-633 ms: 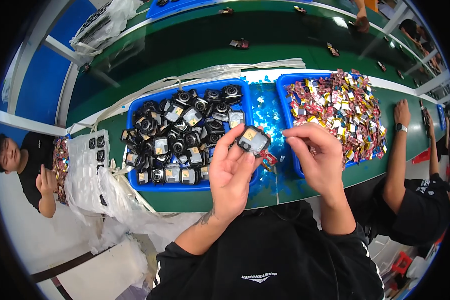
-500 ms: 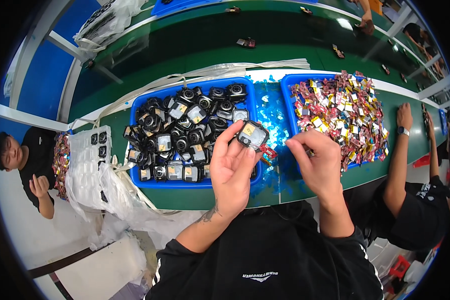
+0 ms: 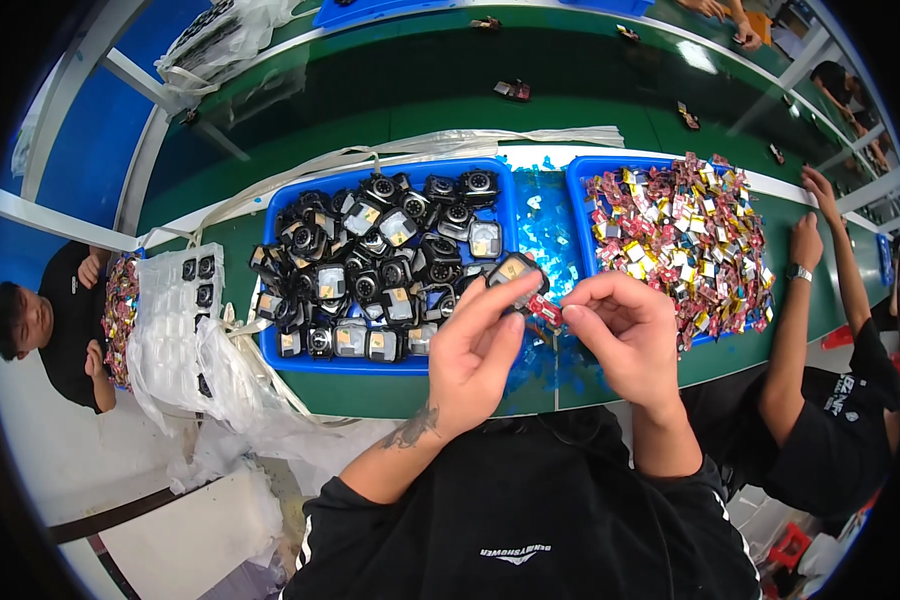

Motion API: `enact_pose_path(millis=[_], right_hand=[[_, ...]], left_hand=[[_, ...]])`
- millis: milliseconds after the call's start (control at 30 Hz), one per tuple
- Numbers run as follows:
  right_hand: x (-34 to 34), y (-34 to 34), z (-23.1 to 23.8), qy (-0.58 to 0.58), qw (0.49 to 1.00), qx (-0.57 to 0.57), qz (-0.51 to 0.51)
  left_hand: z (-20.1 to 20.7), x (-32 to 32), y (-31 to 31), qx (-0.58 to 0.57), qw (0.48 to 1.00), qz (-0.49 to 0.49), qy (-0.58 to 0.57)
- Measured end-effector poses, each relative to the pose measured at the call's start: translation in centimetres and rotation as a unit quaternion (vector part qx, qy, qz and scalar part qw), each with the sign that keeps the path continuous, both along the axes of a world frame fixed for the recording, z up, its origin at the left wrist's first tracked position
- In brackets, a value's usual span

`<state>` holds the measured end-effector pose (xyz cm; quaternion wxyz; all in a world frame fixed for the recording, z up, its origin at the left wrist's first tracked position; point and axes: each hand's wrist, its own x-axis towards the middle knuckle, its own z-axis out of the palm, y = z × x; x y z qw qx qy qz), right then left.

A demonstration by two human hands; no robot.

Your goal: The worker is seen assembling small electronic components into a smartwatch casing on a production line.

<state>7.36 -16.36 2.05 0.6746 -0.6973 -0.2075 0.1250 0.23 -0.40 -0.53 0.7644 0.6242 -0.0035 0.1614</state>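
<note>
My left hand (image 3: 475,362) grips a black smartwatch case (image 3: 511,267), tilted, its fingers partly covering it. From the case's lower right side a small red circuit board (image 3: 543,309) sticks out. My right hand (image 3: 632,335) is closed in a pinch, thumb and forefinger at the outer end of that board. Behind my left hand stands a blue bin (image 3: 350,366) heaped with black watch cases (image 3: 368,290), some showing round sensor backs, others grey inner faces. Beyond my right hand, another blue bin (image 3: 577,215) is piled with red boards (image 3: 685,250) bearing white and yellow parts.
Blue scraps (image 3: 545,220) litter the green bench between the bins. A clear plastic tray (image 3: 175,310) with a few watch cases lies at left. Across the back runs a green conveyor (image 3: 400,95) carrying scattered small parts. A person sits at left; another person's arms reach in at right.
The watch case has tipped in my left hand, its grey face now less visible. My right fingertips have come to the red board. The person at left has lowered a hand.
</note>
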Motion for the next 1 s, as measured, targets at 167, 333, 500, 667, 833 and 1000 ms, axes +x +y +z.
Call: enact_pose_path(millis=[167, 333, 500, 667, 833, 1000], right_hand=[[0.6, -0.8, 0.7, 0.151, 0.981, 0.045, 0.115], [0.1, -0.8, 0.8, 0.020, 0.995, -0.019, 0.097], [-1.1, -0.8, 0.5, -0.034, 0.998, -0.019, 0.057], [-1.1, -0.2, 0.4, -0.012, 0.999, -0.044, 0.019], [-1.3, 0.0, -0.4, -0.003, 0.998, -0.063, -0.005], [-2.1, 0.8, -1.6, -0.033, 0.997, 0.012, -0.069]], left_hand=[[1.3, 0.1, 1.2, 0.278, 0.960, 0.000, -0.020], [1.9, -0.3, 1.4, 0.231, 0.972, -0.035, 0.033], [0.4, -0.5, 0.6, -0.082, 0.983, -0.112, 0.122], [0.8, -0.6, 0.3, -0.076, 0.981, -0.105, 0.146], [0.8, -0.6, 0.2, -0.105, 0.984, -0.099, 0.104], [0.7, -0.9, 0.1, -0.118, 0.984, -0.102, 0.087]])
